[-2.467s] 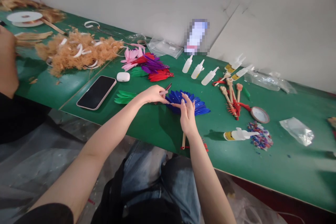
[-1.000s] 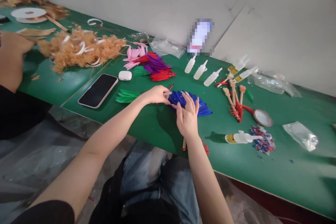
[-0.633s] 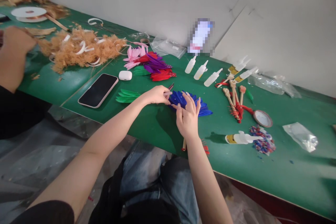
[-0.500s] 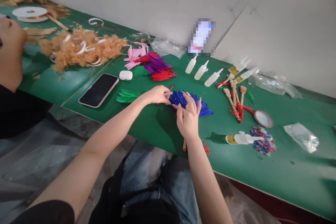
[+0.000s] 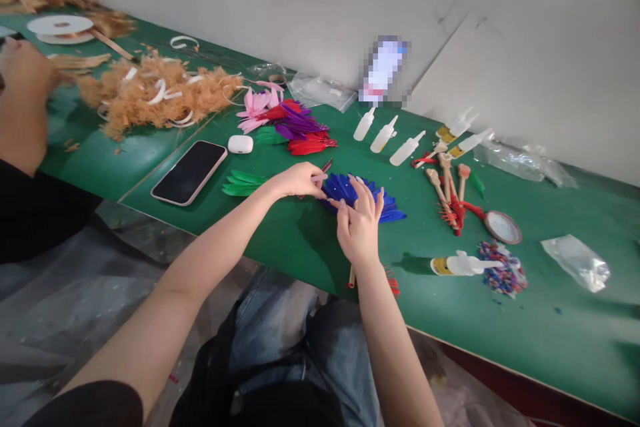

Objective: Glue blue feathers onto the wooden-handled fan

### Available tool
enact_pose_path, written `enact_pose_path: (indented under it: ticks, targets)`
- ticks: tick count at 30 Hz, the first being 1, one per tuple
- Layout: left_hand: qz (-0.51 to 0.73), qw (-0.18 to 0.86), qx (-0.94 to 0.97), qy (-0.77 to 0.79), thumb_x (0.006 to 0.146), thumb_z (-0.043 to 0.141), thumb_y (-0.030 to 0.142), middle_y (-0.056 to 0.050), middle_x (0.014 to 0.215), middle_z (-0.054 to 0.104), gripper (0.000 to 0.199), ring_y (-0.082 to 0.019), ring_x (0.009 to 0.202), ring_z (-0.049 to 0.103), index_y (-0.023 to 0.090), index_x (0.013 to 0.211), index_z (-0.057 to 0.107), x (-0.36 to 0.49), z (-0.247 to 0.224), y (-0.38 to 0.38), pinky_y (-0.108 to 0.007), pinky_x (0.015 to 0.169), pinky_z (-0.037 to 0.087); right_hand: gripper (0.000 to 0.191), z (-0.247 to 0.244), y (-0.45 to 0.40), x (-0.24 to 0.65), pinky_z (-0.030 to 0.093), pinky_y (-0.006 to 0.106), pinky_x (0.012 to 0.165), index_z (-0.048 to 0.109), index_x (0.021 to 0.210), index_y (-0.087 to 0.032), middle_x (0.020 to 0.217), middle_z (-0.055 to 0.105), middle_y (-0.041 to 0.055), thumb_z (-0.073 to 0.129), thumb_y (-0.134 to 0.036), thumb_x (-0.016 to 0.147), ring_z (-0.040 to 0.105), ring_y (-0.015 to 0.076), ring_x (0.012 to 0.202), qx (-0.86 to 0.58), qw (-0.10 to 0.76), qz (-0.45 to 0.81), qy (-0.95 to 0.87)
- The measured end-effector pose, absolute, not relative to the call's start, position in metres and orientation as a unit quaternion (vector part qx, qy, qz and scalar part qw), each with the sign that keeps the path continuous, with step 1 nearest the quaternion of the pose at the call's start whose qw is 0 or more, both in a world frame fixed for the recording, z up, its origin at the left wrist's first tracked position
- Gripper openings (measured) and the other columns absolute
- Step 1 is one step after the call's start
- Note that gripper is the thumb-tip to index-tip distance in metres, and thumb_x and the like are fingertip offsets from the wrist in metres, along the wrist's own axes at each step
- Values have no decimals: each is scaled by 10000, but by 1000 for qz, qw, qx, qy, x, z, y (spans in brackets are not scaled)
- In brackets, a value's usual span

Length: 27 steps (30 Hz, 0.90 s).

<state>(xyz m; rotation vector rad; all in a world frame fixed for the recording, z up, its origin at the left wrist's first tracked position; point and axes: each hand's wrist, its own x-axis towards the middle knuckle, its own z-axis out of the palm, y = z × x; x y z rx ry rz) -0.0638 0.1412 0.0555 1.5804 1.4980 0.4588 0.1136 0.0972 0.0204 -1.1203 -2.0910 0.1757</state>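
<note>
My left hand (image 5: 303,180) is closed round a thin, dark reddish stick (image 5: 327,165) whose tip points up, just left of the blue feathers. A fan of blue feathers (image 5: 393,208) lies on the green table (image 5: 285,233). My right hand (image 5: 361,227) is over these feathers, its thumb and index finger near my left fingertips and the other fingers spread. Whether the right thumb and index finger pinch something is too small to tell. Green feathers (image 5: 243,182) lie left of my left hand. Below my right wrist a red bristly piece (image 5: 393,281) is partly hidden.
A phone (image 5: 189,172), white case (image 5: 241,144) and coloured feathers (image 5: 303,121) lie left and behind. Glue bottles (image 5: 365,125), bone-shaped sticks (image 5: 447,177), a small dish (image 5: 502,227) and a bead pile (image 5: 510,273) are rightward. Another person's hand (image 5: 25,80) is at far left.
The other person's hand at the far left has shifted slightly right. The stick in my left hand is tilted slightly differently. My right hand stays over the blue feathers.
</note>
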Motion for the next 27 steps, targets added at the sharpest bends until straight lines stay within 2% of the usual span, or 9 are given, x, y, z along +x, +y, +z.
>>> enact_pose_path:
  ticks: [12,19,24,27]
  targets:
    - [210,470,624,588,609,726,271,43,462,463,271,-107,430,479,177,554,478,-71,53,142,-233,457,322,379,18,98,113,116,587,1120,714,829,-210,1335,493,73,345,-187,910,392,249,1289,-441,363,77,-817]
    - [207,463,625,594,603,724,281,39,461,465,269,-101,433,445,171,552,483,-71,52,142,-232,470,291,391,20,97,115,127,571,1121,716,826,-200,1309,522,82,334,-178,912,422,233,1271,-436,381,62,-813]
    - [253,444,627,588,610,736,319,67,488,368,390,-82,472,396,174,522,385,-76,53,142,-216,492,256,405,22,96,115,187,563,1102,692,746,-178,1217,591,87,331,-186,927,506,218,1193,-423,448,53,-786]
    - [323,411,628,577,691,689,383,69,510,308,390,-66,474,338,166,530,408,-83,60,140,-209,488,234,417,24,96,118,296,529,1063,645,676,-187,1017,680,52,318,-190,934,613,179,1024,-418,529,61,-736]
